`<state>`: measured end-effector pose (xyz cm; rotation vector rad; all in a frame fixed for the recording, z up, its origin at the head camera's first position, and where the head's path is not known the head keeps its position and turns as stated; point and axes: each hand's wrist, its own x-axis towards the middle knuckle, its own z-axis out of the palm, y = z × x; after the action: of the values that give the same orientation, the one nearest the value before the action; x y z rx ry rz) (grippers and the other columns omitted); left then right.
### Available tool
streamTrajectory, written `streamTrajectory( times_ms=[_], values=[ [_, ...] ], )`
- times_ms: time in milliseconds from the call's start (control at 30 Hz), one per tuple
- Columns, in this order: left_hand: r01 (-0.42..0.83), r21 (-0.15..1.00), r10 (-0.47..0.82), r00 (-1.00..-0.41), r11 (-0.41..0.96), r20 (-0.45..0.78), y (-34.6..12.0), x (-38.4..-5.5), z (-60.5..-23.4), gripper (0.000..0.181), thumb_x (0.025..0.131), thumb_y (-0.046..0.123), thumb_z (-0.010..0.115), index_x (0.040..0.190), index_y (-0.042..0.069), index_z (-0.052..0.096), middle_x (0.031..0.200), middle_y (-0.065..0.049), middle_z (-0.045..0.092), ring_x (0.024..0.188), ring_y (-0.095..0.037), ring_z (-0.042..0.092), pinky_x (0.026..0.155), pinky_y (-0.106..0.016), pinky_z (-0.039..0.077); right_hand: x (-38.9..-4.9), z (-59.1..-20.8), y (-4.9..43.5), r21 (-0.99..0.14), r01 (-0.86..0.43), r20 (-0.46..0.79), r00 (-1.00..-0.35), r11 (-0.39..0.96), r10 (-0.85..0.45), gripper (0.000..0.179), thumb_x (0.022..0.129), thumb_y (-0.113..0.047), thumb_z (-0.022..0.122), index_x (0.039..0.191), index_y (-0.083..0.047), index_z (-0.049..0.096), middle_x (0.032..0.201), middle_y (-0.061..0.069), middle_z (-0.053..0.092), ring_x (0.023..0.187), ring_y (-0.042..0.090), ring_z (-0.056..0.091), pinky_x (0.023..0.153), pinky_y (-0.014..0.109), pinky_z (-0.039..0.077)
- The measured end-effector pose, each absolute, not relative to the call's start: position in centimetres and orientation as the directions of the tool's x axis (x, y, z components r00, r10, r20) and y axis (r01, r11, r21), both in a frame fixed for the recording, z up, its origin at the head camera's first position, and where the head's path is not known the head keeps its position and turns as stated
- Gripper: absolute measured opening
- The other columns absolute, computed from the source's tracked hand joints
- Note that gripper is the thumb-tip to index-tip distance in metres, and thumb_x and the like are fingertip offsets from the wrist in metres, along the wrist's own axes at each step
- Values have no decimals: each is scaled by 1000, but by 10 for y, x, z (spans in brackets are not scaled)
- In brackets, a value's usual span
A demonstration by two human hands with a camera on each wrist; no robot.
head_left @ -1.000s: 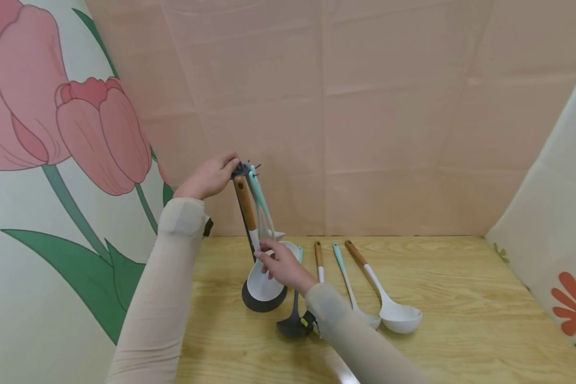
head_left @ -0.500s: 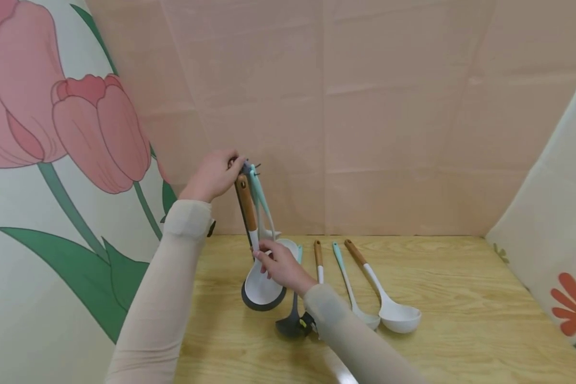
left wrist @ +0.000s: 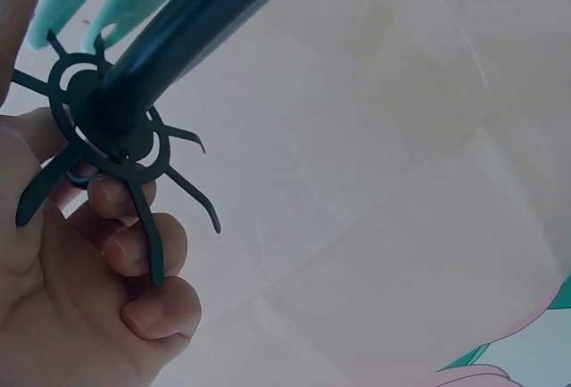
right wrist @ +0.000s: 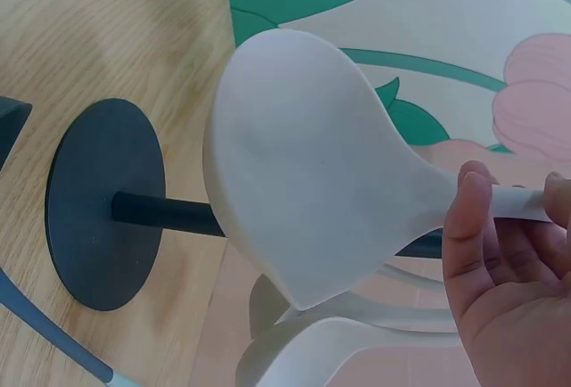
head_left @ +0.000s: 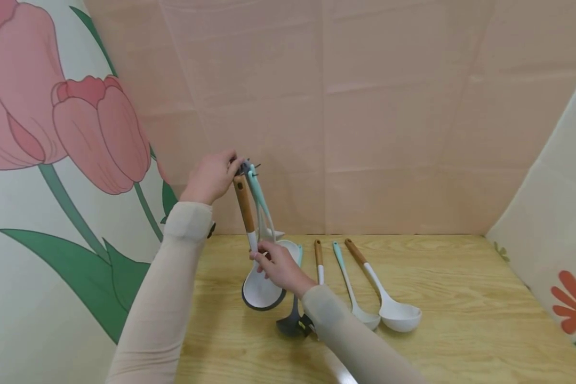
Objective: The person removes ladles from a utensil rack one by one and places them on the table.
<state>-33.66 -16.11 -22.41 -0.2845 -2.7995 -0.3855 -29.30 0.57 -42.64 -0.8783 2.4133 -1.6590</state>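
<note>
My left hand grips the top of a dark utensil stand, its fingers curled at the hub of the hook ring in the left wrist view. With my right hand I pinch the white neck of a ladle that has a wooden handle. The handle's holed top end is up beside the hooks, close under my left hand. The ladle's bowl hangs in front of the stand's round dark base. Pale utensils with turquoise handles hang from the hooks on the stand's right side.
To the right, on the wooden table, lie a dark ladle, a utensil with a wooden handle, a turquoise-handled ladle and a white ladle. A pinkish sheet hangs behind the table.
The held ladle's bowl has lowered slightly, covering more of the dark base. My left hand has shifted a little right over the stand's top. The utensils on the table have stayed put.
</note>
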Motion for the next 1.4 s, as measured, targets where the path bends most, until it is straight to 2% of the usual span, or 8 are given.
streamTrajectory(
  times_ms=[167,367,1000,1200,1400],
  values=[
    [226,211,156,-940,951,303,-161,-337,-225,29,108,39,40,112,14,54,89,-9,59,74,-26,52,62,-36,41,-293,-429,5,-869,-428,259,-821,249,-508,23,106,-28,49,114,-11,63,101,5,66,78,16,64,61,28,55],
    [226,203,160,-941,953,298,-162,-338,-225,31,107,40,43,118,14,54,94,-8,63,76,-26,55,63,-36,43,-293,-431,6,-837,-480,301,-805,263,-511,29,107,-30,47,110,-6,64,93,10,66,76,20,64,60,28,55],
    [231,220,166,-946,948,279,-161,-336,-223,29,106,39,45,115,13,53,93,-9,63,75,-25,53,63,-35,42,-288,-432,8,-784,-561,390,-779,268,-490,23,107,-23,48,102,-7,63,84,9,64,67,11,60,59,26,54],
    [227,227,162,-949,947,271,-159,-335,-222,29,106,40,45,113,13,53,91,-9,60,75,-25,53,63,-35,41,-287,-430,13,-782,-563,395,-779,268,-486,22,107,-23,49,103,-7,64,87,7,65,67,10,60,59,26,53],
    [236,241,165,-945,941,282,-159,-334,-222,28,106,40,45,108,13,51,89,-9,58,74,-25,51,63,-35,39,-286,-430,17,-775,-569,396,-776,276,-490,20,107,-22,49,101,-10,64,83,7,65,66,10,59,58,26,54]
  ],
)
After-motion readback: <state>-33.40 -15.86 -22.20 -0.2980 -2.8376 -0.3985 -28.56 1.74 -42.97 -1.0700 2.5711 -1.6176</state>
